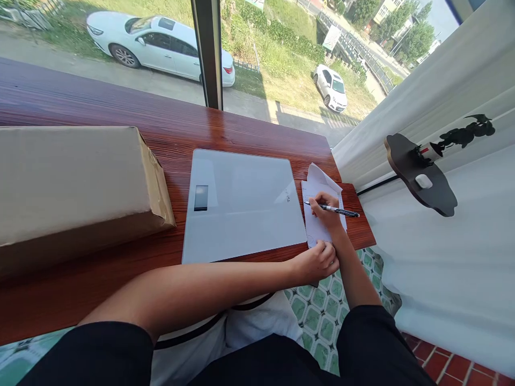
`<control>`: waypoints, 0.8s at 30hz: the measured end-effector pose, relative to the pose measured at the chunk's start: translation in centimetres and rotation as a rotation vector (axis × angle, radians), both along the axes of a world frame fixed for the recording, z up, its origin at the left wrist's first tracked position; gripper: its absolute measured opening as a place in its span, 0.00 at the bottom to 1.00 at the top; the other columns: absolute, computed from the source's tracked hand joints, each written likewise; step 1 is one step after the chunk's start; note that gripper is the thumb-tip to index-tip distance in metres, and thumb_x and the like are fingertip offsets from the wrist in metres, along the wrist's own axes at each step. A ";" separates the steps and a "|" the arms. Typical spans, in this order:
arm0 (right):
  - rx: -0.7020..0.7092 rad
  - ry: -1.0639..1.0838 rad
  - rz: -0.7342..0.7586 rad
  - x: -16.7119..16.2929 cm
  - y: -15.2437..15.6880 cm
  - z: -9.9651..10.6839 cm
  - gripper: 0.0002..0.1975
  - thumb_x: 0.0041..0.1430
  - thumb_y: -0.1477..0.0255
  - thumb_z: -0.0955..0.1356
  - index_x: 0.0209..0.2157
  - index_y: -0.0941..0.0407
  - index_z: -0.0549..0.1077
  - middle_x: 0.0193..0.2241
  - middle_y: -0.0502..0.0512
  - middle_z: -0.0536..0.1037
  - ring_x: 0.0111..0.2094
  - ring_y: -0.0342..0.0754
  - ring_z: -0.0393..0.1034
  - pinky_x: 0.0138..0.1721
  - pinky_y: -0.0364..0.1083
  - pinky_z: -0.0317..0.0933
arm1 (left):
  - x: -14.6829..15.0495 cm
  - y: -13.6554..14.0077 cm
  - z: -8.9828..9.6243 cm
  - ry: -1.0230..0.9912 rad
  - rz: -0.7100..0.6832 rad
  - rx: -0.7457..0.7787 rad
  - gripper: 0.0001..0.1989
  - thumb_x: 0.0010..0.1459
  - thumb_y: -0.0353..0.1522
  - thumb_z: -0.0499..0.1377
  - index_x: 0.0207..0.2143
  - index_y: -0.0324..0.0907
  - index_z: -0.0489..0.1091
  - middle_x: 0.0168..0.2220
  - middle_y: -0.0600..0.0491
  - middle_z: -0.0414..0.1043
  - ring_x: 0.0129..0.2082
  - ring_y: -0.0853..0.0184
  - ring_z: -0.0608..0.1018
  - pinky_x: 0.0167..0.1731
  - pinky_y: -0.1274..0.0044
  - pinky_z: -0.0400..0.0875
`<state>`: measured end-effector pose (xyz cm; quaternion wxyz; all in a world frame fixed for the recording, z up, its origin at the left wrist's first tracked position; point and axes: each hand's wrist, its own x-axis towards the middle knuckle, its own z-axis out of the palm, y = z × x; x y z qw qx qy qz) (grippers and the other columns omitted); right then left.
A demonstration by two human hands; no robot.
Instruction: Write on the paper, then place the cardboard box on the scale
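White paper sheet (317, 214) lies at the right end of the reddish wooden desk (120, 115), just beside a flat grey rectangular tablet (241, 206). Right hand (326, 212) closed around a black-and-silver pen (333, 209), tip on the sheet. Left hand (317, 261) loosely curled, fingers pressing the sheet's near edge, gripping nothing; large brown cardboard box (76, 187) sits far left.

This looks like a room in a home, at a window seat well above street level. A long wooden sill (120, 115) serves as a desk under big panes (120, 43) that look down on parked cars (156, 43), grass and a road. White curtains (442, 107) hang at the side, patterned green tiles (322, 316) cover the floor, and a cardboard box (76, 182) sits on the wood.
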<state>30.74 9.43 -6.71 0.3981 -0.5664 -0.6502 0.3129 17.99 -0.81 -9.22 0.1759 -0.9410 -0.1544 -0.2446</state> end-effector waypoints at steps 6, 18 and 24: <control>0.024 -0.078 -0.097 -0.4 -0.4 -0.3 0.21 0.62 0.59 0.67 0.21 0.56 0.63 0.12 0.44 0.64 0.13 0.37 0.58 0.20 0.41 0.53 | 0.1 -0.1 -0.1 -0.001 -0.003 -0.016 0.15 0.66 0.28 0.49 0.48 0.39 0.72 0.46 0.43 0.79 0.45 0.59 0.79 0.40 0.67 0.70; -0.032 -0.088 -0.073 -0.7 -0.3 -0.1 0.19 0.65 0.59 0.64 0.23 0.55 0.63 0.13 0.44 0.67 0.13 0.39 0.60 0.19 0.40 0.56 | -0.1 -0.1 0.2 0.013 -0.003 -0.017 0.13 0.66 0.29 0.51 0.48 0.38 0.72 0.46 0.42 0.78 0.45 0.59 0.79 0.41 0.67 0.70; 0.013 -0.158 -0.062 -0.7 -0.2 0.1 0.20 0.65 0.61 0.64 0.22 0.55 0.61 0.13 0.44 0.66 0.15 0.38 0.60 0.26 0.41 0.59 | -0.1 -0.1 0.0 0.012 0.006 -0.002 0.15 0.66 0.29 0.49 0.49 0.39 0.72 0.46 0.42 0.78 0.45 0.59 0.78 0.42 0.67 0.68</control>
